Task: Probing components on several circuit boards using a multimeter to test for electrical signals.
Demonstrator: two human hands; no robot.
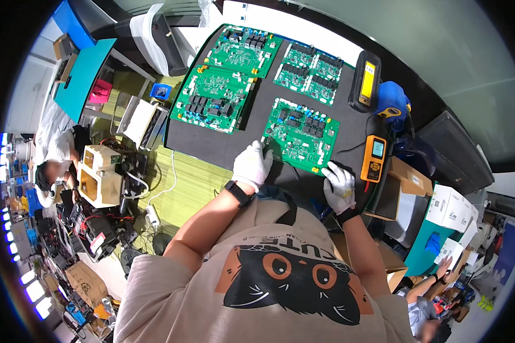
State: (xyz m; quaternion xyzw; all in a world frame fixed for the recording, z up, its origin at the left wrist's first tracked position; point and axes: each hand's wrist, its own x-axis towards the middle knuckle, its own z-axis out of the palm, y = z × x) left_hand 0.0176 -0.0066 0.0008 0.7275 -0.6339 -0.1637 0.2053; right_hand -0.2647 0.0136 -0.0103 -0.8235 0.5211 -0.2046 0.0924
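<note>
At the nearest green board, my left hand is left, my right hand right; whether they pinch, I cannot tell.

Large dark lettering, upside down in the view, stands on the beige cotton T-shirt above its printed black cat, with a smaller line beside it. A yellow rectangular label with dark print is set on the long, rounded black case. The orange handheld plastic meter shows characters on its grey screen. The white cardboard box bears dark print, including a square code. Print on the green rectangular circuit board is too small to read.
</note>
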